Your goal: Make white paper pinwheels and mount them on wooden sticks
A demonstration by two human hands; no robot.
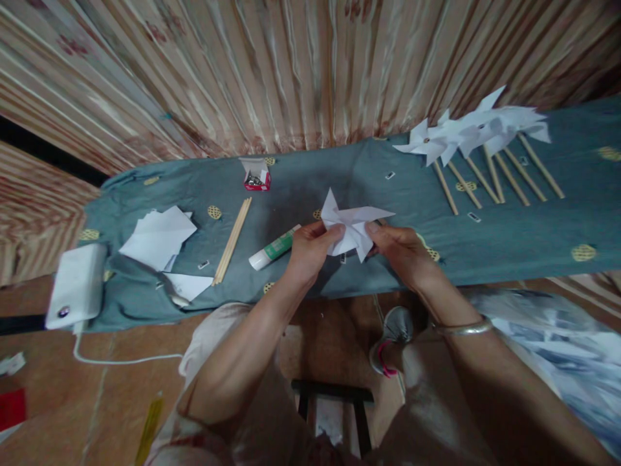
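Both my hands hold a folded white paper pinwheel (pixel 353 226) above the front edge of a grey-blue cloth-covered bench (pixel 509 213). My left hand (pixel 310 249) pinches its left side with thumb on top. My right hand (pixel 400 249) grips its right side, fingers closed; a metal bangle sits on that wrist. A glue stick (pixel 272 248) with a green label lies just left of my left hand. A few bare wooden sticks (pixel 233 239) lie further left.
Several finished paper pinwheels on sticks (pixel 478 139) lie at the far right. A pile of white paper sheets (pixel 158 238) sits at the left, a small red box (pixel 257 176) at the back, a white device with a cord (pixel 76 285) on the left end. A striped curtain hangs behind.
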